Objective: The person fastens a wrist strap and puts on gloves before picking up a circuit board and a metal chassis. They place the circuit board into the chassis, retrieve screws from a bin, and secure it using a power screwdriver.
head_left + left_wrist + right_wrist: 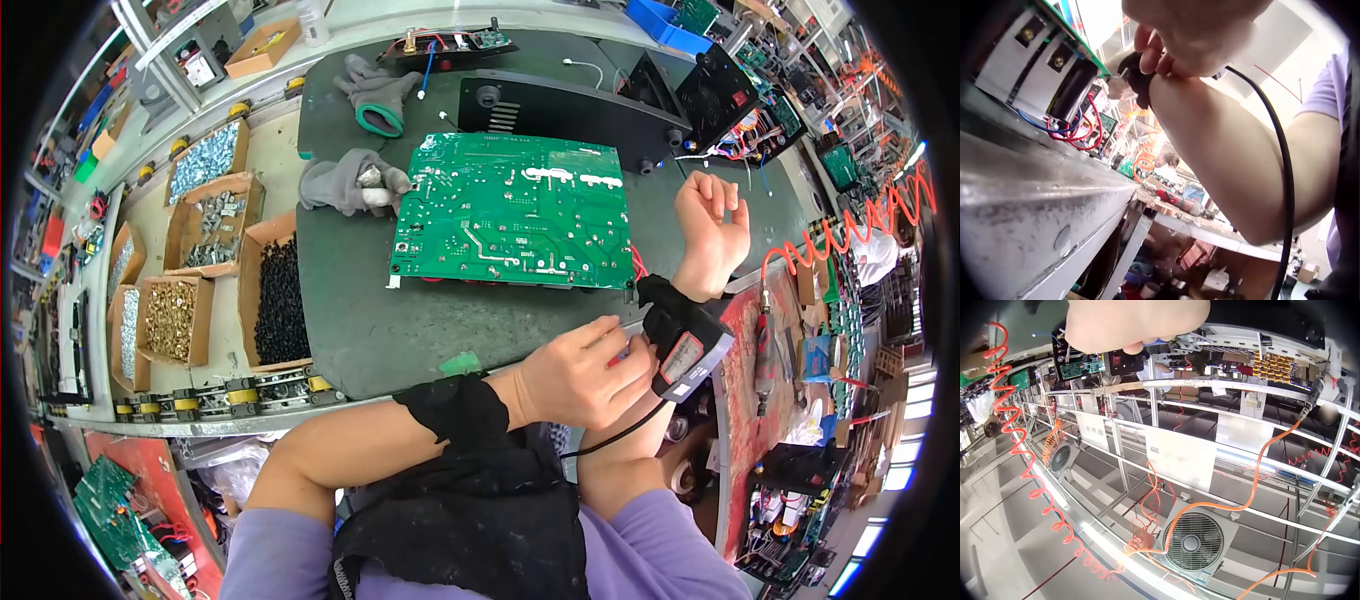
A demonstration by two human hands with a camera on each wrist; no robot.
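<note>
My left hand [590, 370] reaches across to the right wrist, its curled fingers gripping the edge of the black wrist strap [656, 297] beside the small camera [688, 358]. The left wrist view has the same hand [1191, 31] at the top, fingers on the black strap [1137, 81]. Palm up beyond the board's right edge, my right hand [715, 225] holds nothing, its fingers loosely curled; part of it [1135, 322] fills the top of the right wrist view. A green circuit board [515, 215] lies in front, with red wires [638, 262] at its right edge.
Two grey gloves [340, 183] lie left of and behind the board. Bins of black screws [283, 310], brass parts [172, 318] and silver parts stand further left. Behind is a black panel [560, 115]. A red coiled hose [850, 232] and a power tool [765, 355] are at the right.
</note>
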